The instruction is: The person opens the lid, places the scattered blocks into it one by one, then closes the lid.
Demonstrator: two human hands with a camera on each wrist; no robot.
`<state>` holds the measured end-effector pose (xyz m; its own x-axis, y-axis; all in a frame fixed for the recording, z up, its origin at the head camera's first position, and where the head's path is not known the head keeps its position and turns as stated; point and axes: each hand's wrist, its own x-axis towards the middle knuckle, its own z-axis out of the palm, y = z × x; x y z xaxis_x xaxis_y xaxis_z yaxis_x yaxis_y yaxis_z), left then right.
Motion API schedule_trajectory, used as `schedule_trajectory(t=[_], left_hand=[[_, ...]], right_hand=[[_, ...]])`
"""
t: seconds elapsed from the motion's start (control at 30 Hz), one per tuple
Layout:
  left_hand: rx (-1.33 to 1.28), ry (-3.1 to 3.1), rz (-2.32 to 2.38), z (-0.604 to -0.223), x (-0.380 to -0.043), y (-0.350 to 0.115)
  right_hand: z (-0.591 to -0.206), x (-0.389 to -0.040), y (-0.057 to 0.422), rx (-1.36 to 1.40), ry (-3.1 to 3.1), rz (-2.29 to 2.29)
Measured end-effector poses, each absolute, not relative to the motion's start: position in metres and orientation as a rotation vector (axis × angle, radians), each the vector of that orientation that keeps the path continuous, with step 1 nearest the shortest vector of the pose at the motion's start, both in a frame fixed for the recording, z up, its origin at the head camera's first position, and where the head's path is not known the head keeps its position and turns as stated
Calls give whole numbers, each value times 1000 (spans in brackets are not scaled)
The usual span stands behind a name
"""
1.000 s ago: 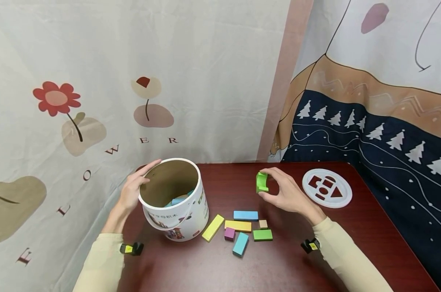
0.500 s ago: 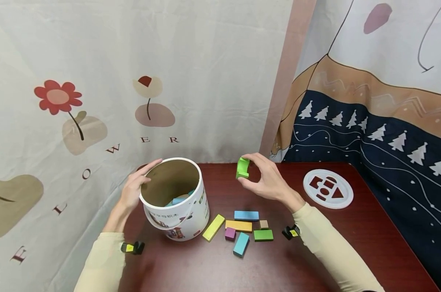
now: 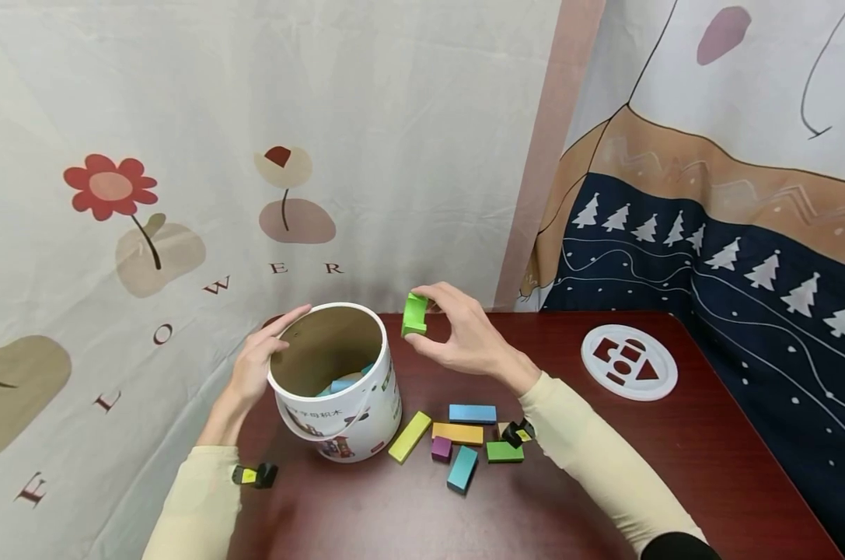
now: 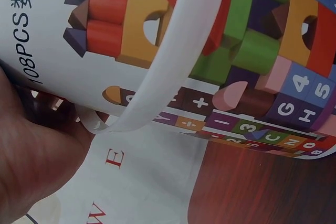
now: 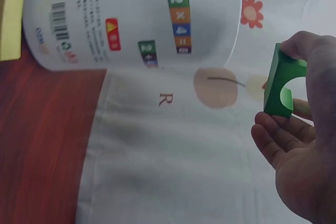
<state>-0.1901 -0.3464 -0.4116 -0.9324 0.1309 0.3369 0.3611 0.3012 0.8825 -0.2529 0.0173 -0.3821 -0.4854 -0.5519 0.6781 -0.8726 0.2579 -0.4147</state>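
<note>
Held up just right of the bucket's rim, a green arch block (image 3: 414, 314) is pinched between the thumb and fingers of my right hand (image 3: 464, 334). The right wrist view shows the same arch block (image 5: 281, 85) by its curved cut-out. My left hand (image 3: 254, 358) grips the far left rim of a white bucket (image 3: 362, 424) with a thin handle. Blue and tan blocks (image 3: 345, 383) lie inside it. Printed block pictures cover the bucket's side (image 4: 131, 19) in the left wrist view, where most of my left fingers are hidden.
Right of the bucket lie a yellow block (image 3: 410, 437), an orange one (image 3: 457, 433), a blue one (image 3: 473, 414), a purple cube (image 3: 441, 449), a teal one (image 3: 462, 470) and a green one (image 3: 504, 452). A white lid with shaped holes (image 3: 629, 362) sits far right.
My right hand has carried the green arch block leftward and up, from near the middle of the table to beside the bucket's rim. The left hand and bucket stay in place.
</note>
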Motion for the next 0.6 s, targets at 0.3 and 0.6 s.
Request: schedule_trajectory(t=[0.3,0.6], left_hand=[[-457,-2361,-1685,-412,-189,-346],[-435,-2374,-1712,-412,-188,-345]], right_hand=[[-372,-247,-23,1412,-2174,1058],[-369,-240,-56,1436,-2235,830]])
